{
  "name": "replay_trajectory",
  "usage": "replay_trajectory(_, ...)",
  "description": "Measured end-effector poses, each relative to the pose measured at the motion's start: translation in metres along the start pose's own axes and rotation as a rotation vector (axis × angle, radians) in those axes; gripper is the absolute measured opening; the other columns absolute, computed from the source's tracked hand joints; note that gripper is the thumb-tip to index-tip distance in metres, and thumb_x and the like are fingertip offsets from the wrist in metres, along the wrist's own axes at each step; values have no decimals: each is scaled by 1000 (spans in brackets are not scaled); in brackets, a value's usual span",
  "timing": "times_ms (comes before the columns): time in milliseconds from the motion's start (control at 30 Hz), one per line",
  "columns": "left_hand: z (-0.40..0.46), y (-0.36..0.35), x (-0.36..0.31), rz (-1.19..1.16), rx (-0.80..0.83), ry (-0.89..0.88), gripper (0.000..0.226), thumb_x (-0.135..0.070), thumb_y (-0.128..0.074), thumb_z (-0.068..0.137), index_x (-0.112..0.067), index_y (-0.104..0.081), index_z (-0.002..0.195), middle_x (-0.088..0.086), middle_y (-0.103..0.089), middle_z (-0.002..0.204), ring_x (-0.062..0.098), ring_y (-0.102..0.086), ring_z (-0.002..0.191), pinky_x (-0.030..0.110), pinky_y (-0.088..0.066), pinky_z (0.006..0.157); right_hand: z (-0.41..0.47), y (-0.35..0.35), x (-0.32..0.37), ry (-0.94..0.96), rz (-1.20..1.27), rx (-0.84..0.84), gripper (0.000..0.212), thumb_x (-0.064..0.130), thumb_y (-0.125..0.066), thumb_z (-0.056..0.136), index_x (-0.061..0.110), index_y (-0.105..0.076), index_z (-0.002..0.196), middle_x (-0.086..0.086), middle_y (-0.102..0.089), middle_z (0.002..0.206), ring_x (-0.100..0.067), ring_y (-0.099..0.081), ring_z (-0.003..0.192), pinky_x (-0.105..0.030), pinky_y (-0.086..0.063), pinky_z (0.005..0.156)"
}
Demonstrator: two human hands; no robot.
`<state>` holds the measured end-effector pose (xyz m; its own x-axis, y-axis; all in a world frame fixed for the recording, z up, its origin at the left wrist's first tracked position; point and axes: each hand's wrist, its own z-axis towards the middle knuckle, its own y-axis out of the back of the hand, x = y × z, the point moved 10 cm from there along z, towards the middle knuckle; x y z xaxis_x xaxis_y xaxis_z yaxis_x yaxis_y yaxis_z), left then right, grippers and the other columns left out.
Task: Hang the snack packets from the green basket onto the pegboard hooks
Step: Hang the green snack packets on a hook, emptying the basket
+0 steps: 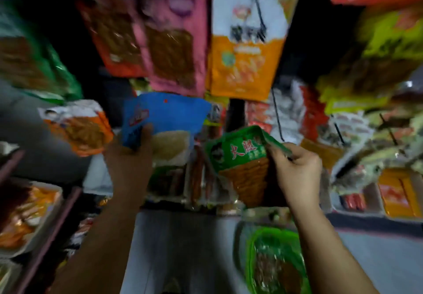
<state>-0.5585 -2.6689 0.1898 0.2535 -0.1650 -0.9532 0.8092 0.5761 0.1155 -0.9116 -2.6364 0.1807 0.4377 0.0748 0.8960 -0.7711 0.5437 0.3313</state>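
1. Far to the left of our fingers, an orange and white packet (79,128) hangs tilted, glossy and crinkled; it is too blurred to read.
2. Our left hand (128,158) is raised with its fingers curled round the lower left corner of a blue packet (164,119). The thumb lies across the front of it, and the rest of the packet rises above and to the right of the fingers.
3. The blue packet is flat and smooth, with a red logo near the thumb, a small hole near its top edge and a pale, grainy window low down.
4. Above both hands hang a pink packet (174,39) and an orange packet (247,39) with a white top, both shiny, rectangular and blurred.
5. Our right hand (297,170) pinches the upper right corner of a green packet (242,158); the fingers are closed tight on the bent, folded edge. The packet's body spreads left and down from the fingers.
6. The green packet is glossy film with red characters and a clear window showing ridged, orange-brown contents.
7. Below the right wrist, well apart from the fingers, sits the green basket (251,254), its plastic rim bright, with another packet inside.
8. Right of the fingers, thin dark hooks (338,131) jut out among more packets.
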Motion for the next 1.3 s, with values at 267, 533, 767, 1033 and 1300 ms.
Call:
replay_trajectory(267,112,38,-93,-370,225,-98,14,-26,-68,83,-37,-74,76,-23,-72,78,-3,-68,75,19,-55,65,22,-90,176,277,301,25,14,42,-71,72,29,-73,71,18,-66,60,5,-55,57,-18,-44,57)
replay_trajectory(533,147,8,-177,-543,528,-156,23,-40,-67,64,-35,-76,84,-5,-76,91,17,-71,88,40,-53,82,49,-72,306,551,231,-16,18,54,-67,63,40,-73,73,19,-73,77,2,-67,69,-16,-52,67)
replay_trajectory(767,191,1,-270,-607,478,-364,18,-11,-67,81,-26,-76,78,1,-76,88,17,-72,82,29,-55,70,102,-68,375,711,292,46,22,20,-65,86,26,-72,66,17,-68,58,9,-56,53,-8,-41,50)
replay_trajectory(1033,215,19,-358,-473,238,-781,18,-17,-67,86,-34,-69,78,-20,-65,62,-2,-56,48,9,-46,52,129,-60,410,837,272,-98,36,25,-63,89,26,-58,53,16,-50,44,4,-44,43,-9,-28,41)
replay_trajectory(1300,230,17,-371,-462,176,-821,14,-16,-69,84,-28,-69,77,-18,-61,54,-1,-54,45,9,-45,51,145,-67,418,819,304,-85,37,28,-62,89,20,-57,53,14,-50,42,3,-43,40,-10,-27,40)
